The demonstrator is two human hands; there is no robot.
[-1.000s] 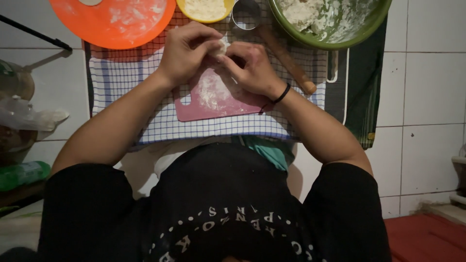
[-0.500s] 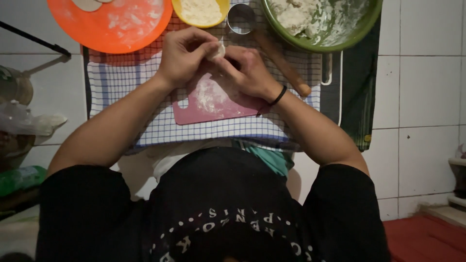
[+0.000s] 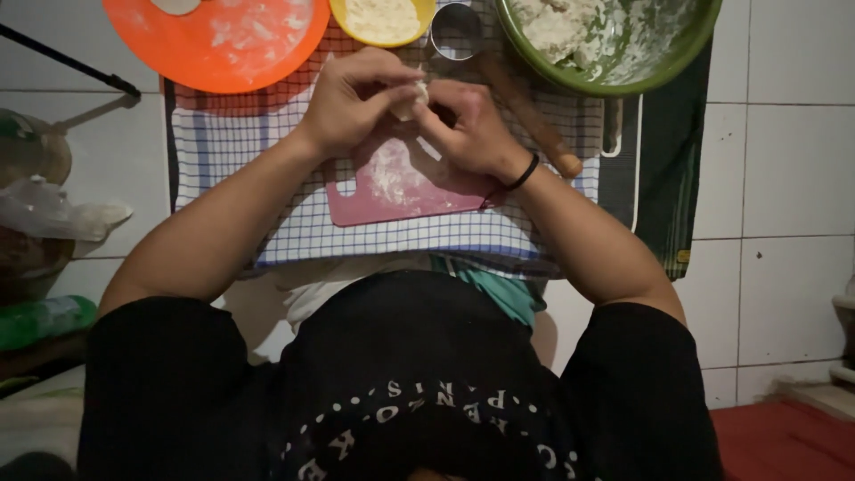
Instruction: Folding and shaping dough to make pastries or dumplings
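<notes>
hands, left hand [image 3: 356, 102] and right hand [image 3: 468, 125], pinch dough piece [image 3: 411, 98] between curled fingertips.

Small pale dough piece [image 3: 411, 100], pinched between both hands' fingertips, above pink board.

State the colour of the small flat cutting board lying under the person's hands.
Pink, dusted with white flour: the small flat cutting board, seen in the head view.

Single head-worn view, straight down and close over a checked cloth [image 3: 267, 142] at frame top.
</notes>
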